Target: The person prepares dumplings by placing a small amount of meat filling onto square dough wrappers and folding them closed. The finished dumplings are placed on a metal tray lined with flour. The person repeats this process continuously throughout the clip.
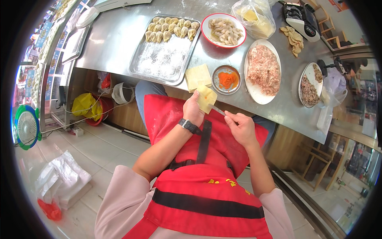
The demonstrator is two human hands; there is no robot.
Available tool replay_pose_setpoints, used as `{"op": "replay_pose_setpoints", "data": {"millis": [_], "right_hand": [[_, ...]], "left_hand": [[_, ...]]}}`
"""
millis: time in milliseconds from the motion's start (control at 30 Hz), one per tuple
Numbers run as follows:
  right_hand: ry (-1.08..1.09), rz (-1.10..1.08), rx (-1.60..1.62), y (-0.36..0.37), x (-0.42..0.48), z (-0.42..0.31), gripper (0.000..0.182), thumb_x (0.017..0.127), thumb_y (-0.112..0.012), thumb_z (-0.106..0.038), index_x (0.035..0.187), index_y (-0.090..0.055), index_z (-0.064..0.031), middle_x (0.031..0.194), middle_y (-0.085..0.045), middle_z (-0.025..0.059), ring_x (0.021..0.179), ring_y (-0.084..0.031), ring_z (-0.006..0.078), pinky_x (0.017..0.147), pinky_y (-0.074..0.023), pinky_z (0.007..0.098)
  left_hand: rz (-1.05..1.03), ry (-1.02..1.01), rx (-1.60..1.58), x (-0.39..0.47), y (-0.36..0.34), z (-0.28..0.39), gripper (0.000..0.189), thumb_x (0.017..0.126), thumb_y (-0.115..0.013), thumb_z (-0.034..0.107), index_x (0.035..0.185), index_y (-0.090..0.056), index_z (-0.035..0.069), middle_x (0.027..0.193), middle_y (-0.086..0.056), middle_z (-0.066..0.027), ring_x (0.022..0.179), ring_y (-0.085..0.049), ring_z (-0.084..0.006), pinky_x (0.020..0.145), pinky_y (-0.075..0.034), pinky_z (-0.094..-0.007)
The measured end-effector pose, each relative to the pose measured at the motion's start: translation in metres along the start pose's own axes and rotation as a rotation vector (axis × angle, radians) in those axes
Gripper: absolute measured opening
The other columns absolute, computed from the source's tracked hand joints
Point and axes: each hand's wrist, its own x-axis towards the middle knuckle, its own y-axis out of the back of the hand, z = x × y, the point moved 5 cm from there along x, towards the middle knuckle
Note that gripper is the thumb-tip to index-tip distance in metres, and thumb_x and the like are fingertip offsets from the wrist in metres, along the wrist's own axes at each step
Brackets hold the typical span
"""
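My left hand [193, 110] holds a square yellow dough wrapper [207, 97] over my lap, with a small orange spot near its middle. In my right hand [240, 125] is a thin flat metal tool [217, 110], its tip by the wrapper's lower edge. A stack of yellow wrappers [198, 76] lies at the table edge just beyond my left hand. To its right, a small round metal dish [214, 84] contains orange paste [228, 79]. An oval white plate [263, 100] carries a large mound of minced meat [263, 70].
A metal tray [158, 64] at left has rows of folded dumplings [171, 27] at its far end. Behind stand a red-rimmed bowl [206, 36] of peeled shrimp [226, 31] and a plastic bag [257, 18] of wrappers. Another plate [317, 86] with mince sits far right, near a crumpled cloth [293, 40].
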Motion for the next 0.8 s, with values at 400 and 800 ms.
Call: {"op": "replay_pose_setpoints", "data": {"millis": [400,800], "right_hand": [[-0.399,0.099,0.639,0.025,-0.002,0.040,0.027,0.095,-0.061,-0.021,0.103,-0.069,0.0033,0.066,-0.047,-0.0082,0.060,-0.037,0.0014,0.053,-0.0308,0.0191],[-0.397,0.313,0.529,0.087,-0.010,0.081,0.031,0.095,-0.060,-0.021,0.113,-0.066,0.0029,0.071,-0.049,-0.0081,0.062,-0.039,0.0007,0.054,-0.0310,0.0177]], "left_hand": [[-0.240,-0.011,0.014,-0.008,-0.016,0.001,0.040,0.099,-0.048,0.027,0.130,-0.046,0.000,0.127,-0.056,-0.0122,0.116,-0.056,-0.0267,0.100,-0.045,-0.0394],[-0.301,0.133,0.104,-0.011,-0.043,-0.014,0.039,0.100,-0.046,0.025,0.130,-0.046,0.000,0.128,-0.056,-0.0109,0.117,-0.055,-0.0259,0.101,-0.044,-0.0386]]}}
